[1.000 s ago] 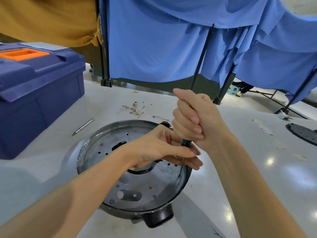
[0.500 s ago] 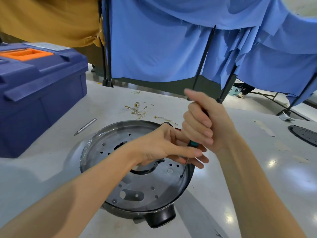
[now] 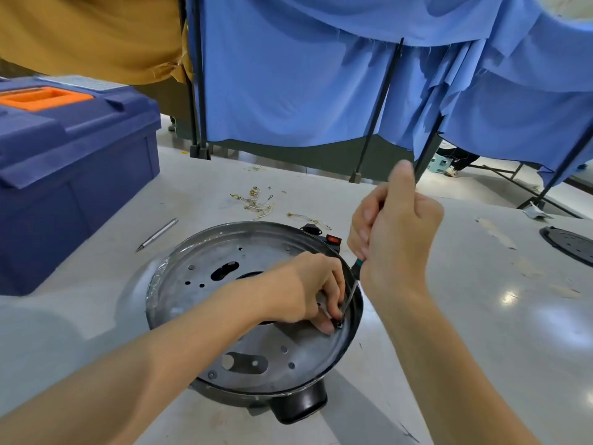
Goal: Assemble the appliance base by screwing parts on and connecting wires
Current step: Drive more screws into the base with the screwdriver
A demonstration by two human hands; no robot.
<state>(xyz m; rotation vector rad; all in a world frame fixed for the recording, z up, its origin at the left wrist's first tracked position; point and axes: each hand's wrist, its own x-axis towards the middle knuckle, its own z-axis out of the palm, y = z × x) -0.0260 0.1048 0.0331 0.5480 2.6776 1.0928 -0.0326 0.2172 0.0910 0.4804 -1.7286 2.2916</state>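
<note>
Blue curtains [image 3: 288,75] are hanging behind the pale bench [image 3: 481,316], with the toolbox [image 3: 73,162] sitting at the left and the round metal base [image 3: 199,261] lying open side up in the middle. Over the past second the right hand [image 3: 394,239], wrapped round the handle of the screwdriver [image 3: 351,285], has been drifting rightward and lifting its thumb. Meanwhile the left hand [image 3: 305,290] has been curling its fingers down to the tip, and is now pinching the screw [image 3: 340,325] by the base's right rim. The screw is probably only being started in its hole, not yet driven home, and the wires [image 3: 256,202] are lying unconnected beyond the base.
</note>
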